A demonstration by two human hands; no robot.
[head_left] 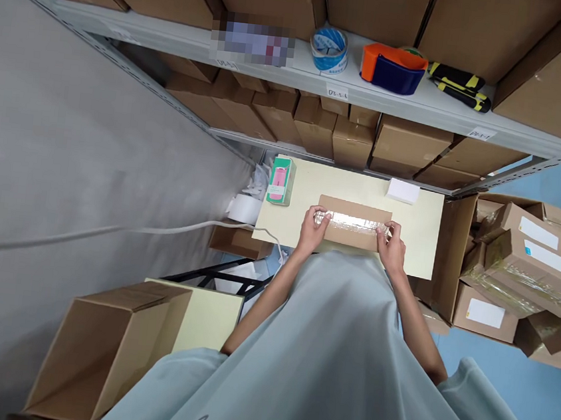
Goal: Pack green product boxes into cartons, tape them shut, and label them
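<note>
A flat brown cardboard box (pixel 350 237) lies on the pale yellow table (pixel 419 251) in front of me. A shiny strip of clear packing tape (pixel 352 223) runs along its length. At the box's left end, my left hand (pixel 312 230) pinches the edge by the tape, thumb on top. My right hand (pixel 392 250) grips the opposite end in the same way, its thumb near the tape's end. The undersides of the fingers and the box's bottom are hidden.
On the table stand a green box with a pink picture (pixel 279 182) and a small white box (pixel 403 191). The shelf (pixel 295 71) above bears a tape roll (pixel 329 50), an orange-and-blue tape dispenser (pixel 393 68) and yellow-black tools (pixel 461 85). Parcels (pixel 530 263) fill a carton at right.
</note>
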